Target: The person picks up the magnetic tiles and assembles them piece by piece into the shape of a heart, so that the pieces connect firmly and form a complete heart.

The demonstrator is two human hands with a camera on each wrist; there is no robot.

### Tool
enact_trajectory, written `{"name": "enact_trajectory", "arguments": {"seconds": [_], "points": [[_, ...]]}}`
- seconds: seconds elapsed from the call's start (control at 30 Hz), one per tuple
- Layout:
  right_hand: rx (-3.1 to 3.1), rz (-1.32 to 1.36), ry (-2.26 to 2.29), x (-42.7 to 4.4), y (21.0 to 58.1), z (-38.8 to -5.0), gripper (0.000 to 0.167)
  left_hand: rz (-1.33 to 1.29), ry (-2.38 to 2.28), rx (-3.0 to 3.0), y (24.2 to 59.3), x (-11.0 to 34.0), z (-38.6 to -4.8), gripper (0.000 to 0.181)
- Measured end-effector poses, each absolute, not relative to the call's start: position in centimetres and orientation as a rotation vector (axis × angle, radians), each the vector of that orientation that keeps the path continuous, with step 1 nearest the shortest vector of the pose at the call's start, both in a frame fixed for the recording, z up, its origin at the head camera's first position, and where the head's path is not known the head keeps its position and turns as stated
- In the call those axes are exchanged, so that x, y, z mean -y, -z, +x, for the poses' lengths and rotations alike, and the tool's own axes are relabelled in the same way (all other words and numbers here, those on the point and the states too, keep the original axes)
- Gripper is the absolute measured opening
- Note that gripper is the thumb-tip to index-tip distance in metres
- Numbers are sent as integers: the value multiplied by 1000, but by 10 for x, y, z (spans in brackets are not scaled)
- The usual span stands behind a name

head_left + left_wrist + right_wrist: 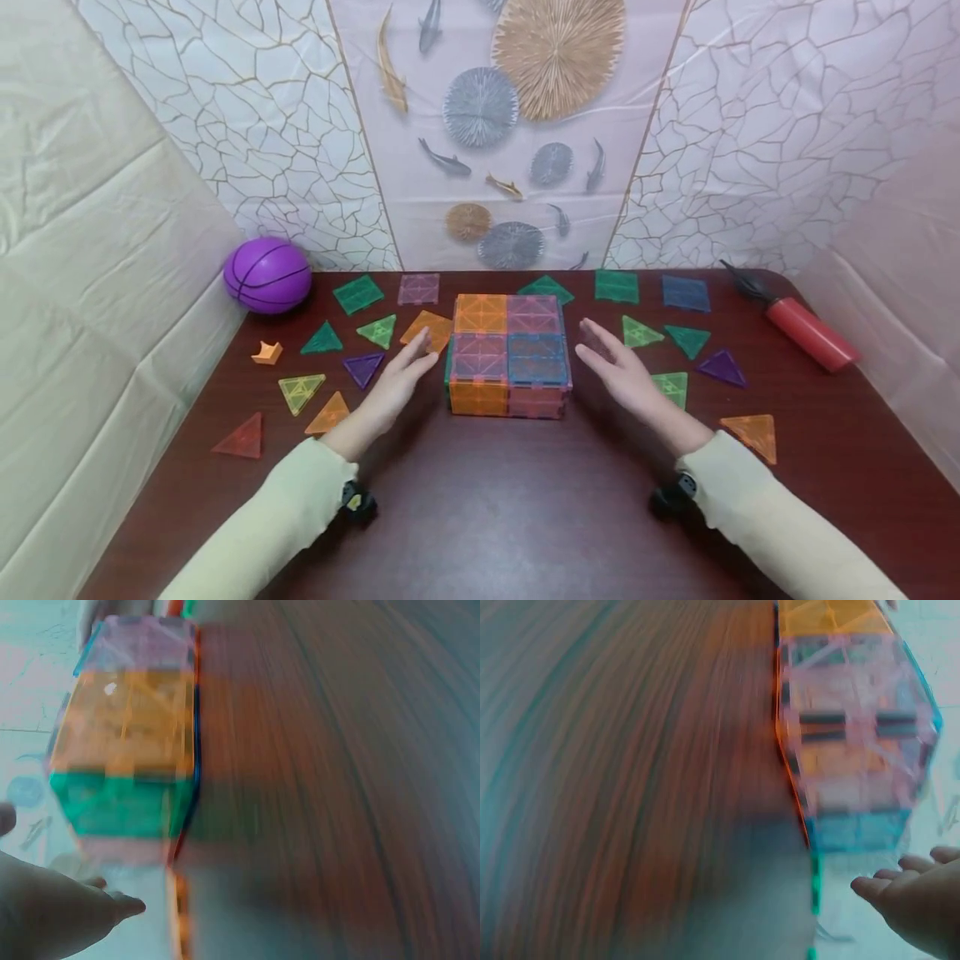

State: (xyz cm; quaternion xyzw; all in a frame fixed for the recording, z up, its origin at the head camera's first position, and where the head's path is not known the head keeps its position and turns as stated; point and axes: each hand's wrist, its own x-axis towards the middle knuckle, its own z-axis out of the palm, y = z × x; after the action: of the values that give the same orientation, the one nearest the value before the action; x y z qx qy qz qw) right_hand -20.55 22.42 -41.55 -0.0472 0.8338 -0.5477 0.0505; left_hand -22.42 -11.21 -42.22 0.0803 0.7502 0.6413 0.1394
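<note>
Tile box (508, 357), toward the table's (510, 508) far edge: likely light, stiff, seams weak; best gripped low, both sides. Left hand (399, 380) and right hand (624, 378) flank it, fingers extended, empty.

Two hands (397, 379) (624, 375); one box (480, 358); seventeen loose tiles (617, 286); one ball (267, 275); one pump (812, 333).

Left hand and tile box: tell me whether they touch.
Apart. The head view shows a narrow strip of table between the left hand, its fingers near the side, and the tile box.
</note>
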Motion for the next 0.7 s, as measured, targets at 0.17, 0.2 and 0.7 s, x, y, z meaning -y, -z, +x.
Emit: {"name": "enact_trajectory", "arguments": {"seconds": [0.17, 0.2, 0.7], "points": [[-2739, -322, 1346, -256, 409, -191, 71, 404, -1493, -2496, 415, 154, -210, 70], [-2754, -351, 1301, -263, 408, -189, 72, 433, -1441, -2536, 416, 163, -208, 71], [-2812, -420, 900, -348, 418, -185, 77, 564, -903, -2837, 429, 251, -183, 82]]}}
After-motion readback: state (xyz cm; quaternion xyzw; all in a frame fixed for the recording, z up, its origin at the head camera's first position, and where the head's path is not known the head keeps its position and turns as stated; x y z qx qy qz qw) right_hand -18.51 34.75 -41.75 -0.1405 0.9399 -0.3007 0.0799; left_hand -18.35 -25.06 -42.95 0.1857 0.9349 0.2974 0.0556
